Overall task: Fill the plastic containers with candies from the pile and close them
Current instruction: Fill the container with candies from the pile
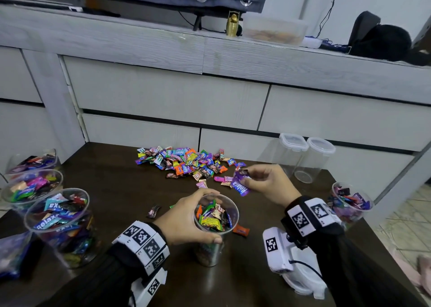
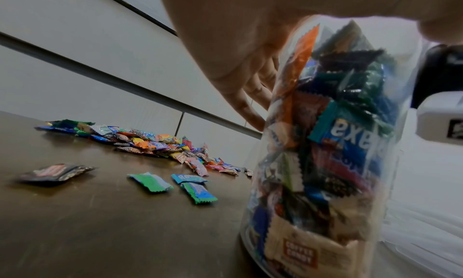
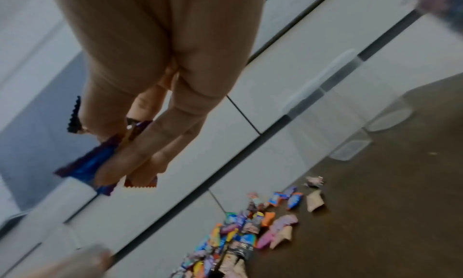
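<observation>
The right hand [image 1: 265, 184], pinching purple wrapped candies [image 1: 240, 185], hovers just beyond and right of the clear round plastic container [image 1: 215, 215] that the left hand [image 1: 186, 220] grips upright on the dark desk [image 1: 112, 185].

left grip [image 1: 186, 215] curled, right grip [image 1: 265, 185] pinching, raised.
</observation>
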`<state>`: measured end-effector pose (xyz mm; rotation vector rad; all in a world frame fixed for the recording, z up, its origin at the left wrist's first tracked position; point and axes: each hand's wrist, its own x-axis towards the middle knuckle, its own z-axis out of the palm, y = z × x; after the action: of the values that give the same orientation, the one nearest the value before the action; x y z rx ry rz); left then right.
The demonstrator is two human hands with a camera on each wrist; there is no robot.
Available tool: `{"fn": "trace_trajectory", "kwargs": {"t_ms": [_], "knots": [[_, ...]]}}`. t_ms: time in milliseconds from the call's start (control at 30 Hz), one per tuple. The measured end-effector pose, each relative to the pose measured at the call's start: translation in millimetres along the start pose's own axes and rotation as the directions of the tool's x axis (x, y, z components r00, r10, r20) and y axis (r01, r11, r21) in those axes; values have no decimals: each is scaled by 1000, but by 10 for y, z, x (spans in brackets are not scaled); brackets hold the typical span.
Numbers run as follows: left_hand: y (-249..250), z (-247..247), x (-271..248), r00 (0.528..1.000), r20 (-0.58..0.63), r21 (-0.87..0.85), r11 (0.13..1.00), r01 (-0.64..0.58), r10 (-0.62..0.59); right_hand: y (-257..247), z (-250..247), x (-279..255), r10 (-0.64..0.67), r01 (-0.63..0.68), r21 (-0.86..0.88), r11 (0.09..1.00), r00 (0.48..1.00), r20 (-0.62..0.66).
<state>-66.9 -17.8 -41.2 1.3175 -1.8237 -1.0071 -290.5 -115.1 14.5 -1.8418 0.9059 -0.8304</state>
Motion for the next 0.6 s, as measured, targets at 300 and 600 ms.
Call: {"fn": "trace_trajectory", "kwargs": {"t_ms": [300, 600], "knots": [[-7, 2, 21, 1000, -6, 47, 999, 15, -15, -623, 374, -173, -2, 383, -667, 639, 868, 497], [-41, 0, 36, 999, 3, 56, 998, 36, -37, -670, 435, -184, 52, 261, -641, 721, 903, 427]]}}
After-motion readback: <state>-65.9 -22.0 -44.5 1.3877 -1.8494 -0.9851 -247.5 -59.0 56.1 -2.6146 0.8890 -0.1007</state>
